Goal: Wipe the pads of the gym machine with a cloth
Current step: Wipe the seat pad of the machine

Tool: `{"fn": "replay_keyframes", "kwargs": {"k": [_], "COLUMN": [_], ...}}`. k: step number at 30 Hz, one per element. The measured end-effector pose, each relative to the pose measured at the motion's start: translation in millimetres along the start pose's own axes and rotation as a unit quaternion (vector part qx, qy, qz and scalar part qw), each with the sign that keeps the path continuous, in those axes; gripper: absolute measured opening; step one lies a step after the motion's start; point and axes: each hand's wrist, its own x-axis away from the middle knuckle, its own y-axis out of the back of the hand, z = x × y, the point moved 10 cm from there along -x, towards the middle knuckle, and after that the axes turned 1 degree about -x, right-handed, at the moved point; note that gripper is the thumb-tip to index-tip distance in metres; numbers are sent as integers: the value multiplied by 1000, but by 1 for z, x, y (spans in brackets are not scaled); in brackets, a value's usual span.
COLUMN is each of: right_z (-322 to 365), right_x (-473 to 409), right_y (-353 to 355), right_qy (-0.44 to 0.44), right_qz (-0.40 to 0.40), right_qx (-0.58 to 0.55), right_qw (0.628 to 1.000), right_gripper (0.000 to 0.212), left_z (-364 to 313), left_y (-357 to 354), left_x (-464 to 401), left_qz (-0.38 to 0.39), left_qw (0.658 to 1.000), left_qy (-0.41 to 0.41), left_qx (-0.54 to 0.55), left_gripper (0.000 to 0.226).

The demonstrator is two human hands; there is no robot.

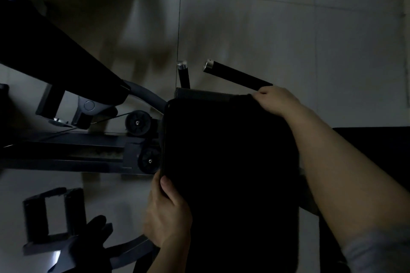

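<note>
Nearest the lens was my right forearm (346, 184), reaching across the long black pad (230, 184) of the gym machine, which filled the middle of the view. My right hand (277, 101) sat at the pad's far right corner, fingers curled over a dark fold that I took to be the cloth (240, 98); in that gloom black cloth and black pad ran together, so I judged rather than saw that the grip was clamped on it. My left hand (167, 213) held the pad's left edge, thumb on top, fingers wrapped under out of sight, steadying it. Two handles (235, 76) with silver caps stood just beyond the far end, over the tiled floor (288, 17); pulley wheels (137, 122) lay to the left of the pad.

To do this stroke well, I reckoned, the cloth should be kept flat under the palm and drawn the full length toward me in overlapping lanes, left hand bracing throughout, finishing along the edges and corners where sweat collects
</note>
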Motion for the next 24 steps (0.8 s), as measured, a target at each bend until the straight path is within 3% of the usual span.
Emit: {"fn": "replay_keyframes", "kwargs": {"k": [3, 6, 8, 11, 15, 19, 24], "right_z": [-40, -62, -71, -84, -102, -121, -118], "right_x": [-11, -6, 4, 35, 108, 175, 110], "right_y": [-2, -6, -10, -14, -52, -108, -76], "right_qy": [-101, -161, -190, -227, -271, -313, -339], "right_qz": [21, -26, -76, -168, -228, -215, -190], "right_qx": [-45, -201, -292, -277, -251, -243, -310], "right_qw": [994, 966, 934, 918, 901, 893, 868], "right_gripper": [45, 26, 34, 51, 51, 48, 63], "left_z": [2, 2, 2, 1, 1, 1, 3], "left_y": [-1, -2, -2, 0, 0, 0, 2], "left_x": [0, -1, -2, 0, -2, -2, -1], "left_qz": [10, 12, 9, 4, -6, -24, -55], "left_qw": [1000, 1000, 1000, 1000, 1000, 999, 998], "left_qy": [4, 4, 6, 11, 9, -5, -10], "left_qx": [6, 13, 11, 2, -5, -21, -31], "left_gripper": [49, 49, 50, 51, 54, 64, 67]}}
